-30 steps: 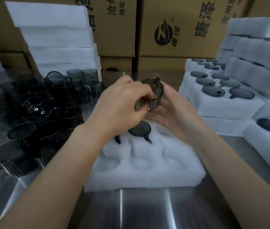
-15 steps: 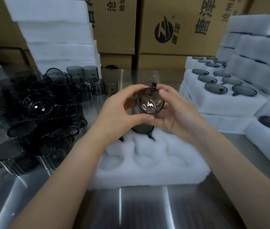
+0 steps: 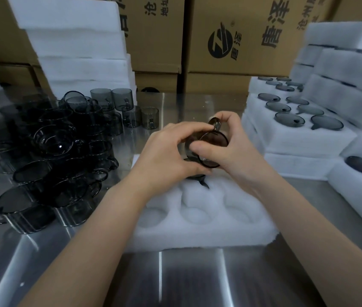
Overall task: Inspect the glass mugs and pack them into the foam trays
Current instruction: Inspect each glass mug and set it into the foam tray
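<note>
You're mid-inspection. The glass mug [image 3: 213, 140] is tilted, held over the far edge of the foam tray [image 3: 197, 235] at bench centre. Your left hand [image 3: 166, 156] has its fingers curled round the body; your right hand [image 3: 237, 149] pinches the handle and wall. Next, probably: lower it into a free pocket, handle lined up with its notch.

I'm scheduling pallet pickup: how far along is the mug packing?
Done: filled trays stacked at right; one seated mug in the front tray. In hand: left hand and right hand grip the held mug above it. Left: that tray's near pockets are empty, and the mug pile waits at left.
</note>
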`<state>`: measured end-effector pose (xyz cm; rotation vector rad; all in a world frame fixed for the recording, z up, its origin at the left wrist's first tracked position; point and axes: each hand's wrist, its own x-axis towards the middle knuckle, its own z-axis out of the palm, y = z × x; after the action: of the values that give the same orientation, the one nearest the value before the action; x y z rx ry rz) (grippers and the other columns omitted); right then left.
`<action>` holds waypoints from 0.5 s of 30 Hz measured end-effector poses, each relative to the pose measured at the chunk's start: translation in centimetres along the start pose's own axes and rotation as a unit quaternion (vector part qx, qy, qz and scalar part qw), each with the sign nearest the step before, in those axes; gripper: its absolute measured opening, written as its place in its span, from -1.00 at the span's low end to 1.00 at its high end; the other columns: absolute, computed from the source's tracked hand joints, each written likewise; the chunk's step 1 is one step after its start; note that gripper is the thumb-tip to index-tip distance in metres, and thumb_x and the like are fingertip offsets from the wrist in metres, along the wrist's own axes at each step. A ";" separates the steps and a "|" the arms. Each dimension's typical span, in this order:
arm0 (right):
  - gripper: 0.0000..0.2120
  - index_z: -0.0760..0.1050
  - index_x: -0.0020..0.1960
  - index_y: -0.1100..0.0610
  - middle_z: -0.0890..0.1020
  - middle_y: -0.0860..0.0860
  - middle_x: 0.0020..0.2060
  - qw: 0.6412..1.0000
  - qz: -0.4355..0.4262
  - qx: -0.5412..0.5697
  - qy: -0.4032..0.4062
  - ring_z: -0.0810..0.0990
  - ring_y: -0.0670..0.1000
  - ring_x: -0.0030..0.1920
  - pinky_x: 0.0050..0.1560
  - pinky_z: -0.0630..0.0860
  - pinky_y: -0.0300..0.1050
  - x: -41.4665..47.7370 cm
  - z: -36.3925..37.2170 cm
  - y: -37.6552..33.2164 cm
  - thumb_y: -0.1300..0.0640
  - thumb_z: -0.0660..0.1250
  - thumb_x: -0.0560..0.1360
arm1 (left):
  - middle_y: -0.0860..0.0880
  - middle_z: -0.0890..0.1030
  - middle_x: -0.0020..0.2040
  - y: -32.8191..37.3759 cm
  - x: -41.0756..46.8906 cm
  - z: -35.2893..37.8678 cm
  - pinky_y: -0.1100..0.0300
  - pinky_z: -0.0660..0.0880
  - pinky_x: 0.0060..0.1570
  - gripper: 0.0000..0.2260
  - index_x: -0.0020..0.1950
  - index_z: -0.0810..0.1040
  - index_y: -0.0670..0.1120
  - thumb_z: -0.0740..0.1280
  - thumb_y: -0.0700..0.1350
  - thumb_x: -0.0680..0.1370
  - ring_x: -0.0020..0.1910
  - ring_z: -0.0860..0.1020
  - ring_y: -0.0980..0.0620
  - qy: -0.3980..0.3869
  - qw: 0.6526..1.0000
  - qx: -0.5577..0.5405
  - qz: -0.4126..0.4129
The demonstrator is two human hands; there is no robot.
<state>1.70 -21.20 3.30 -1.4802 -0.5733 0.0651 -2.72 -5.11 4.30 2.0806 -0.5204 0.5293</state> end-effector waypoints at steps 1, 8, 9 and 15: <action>-0.38 0.31 0.12 -0.05 0.70 -0.05 -0.19 1.000 -0.003 -0.003 -0.005 0.67 -0.08 -0.16 -0.21 0.56 -0.24 0.0 0.0 0.1 0.06 0.59 0.19 | 0.17 0.62 0.12 -0.1 0.0 0.0 0.12 0.47 0.23 -0.36 0.24 0.58 0.08 0.64 -0.19 0.20 0.15 0.56 0.12 0.005 1.000 -0.014 -0.007; -0.26 0.43 0.32 0.02 0.65 -0.02 0.16 1.000 -0.001 -0.024 -0.011 0.62 -0.08 0.19 0.08 0.57 -0.13 -0.1 -0.6 -0.3 0.20 0.60 0.19 | 0.16 0.67 0.03 -1.0 0.3 -0.3 0.32 0.50 0.13 -0.45 0.14 0.59 0.07 0.62 -0.23 0.22 0.07 0.61 0.22 0.038 0.992 -0.114 -0.035; -0.28 0.44 0.35 0.06 0.65 0.00 0.17 1.000 0.006 -0.004 -0.023 0.62 -0.04 0.20 0.09 0.59 -0.07 -0.1 -0.7 -0.4 0.25 0.56 0.24 | 0.17 0.68 0.03 -1.0 0.3 -0.4 0.36 0.48 0.10 -0.46 0.12 0.59 0.09 0.61 -0.22 0.21 0.07 0.61 0.23 0.039 0.990 -0.128 -0.037; -0.41 0.37 0.44 0.26 0.59 0.17 0.25 0.985 0.045 0.139 -0.094 0.63 0.10 0.11 -0.05 0.62 -0.02 -0.2 -1.1 -1.0 0.28 0.39 0.43 | 0.12 0.67 0.08 -1.5 0.3 -0.6 0.33 0.47 0.17 -0.43 0.18 0.57 0.02 0.59 -0.33 0.25 0.13 0.60 0.18 0.031 0.988 -0.152 -0.020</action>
<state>1.71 -22.40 4.17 -1.2343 -0.6215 0.3453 -1.79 -3.91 3.78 1.7755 -0.4896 0.4586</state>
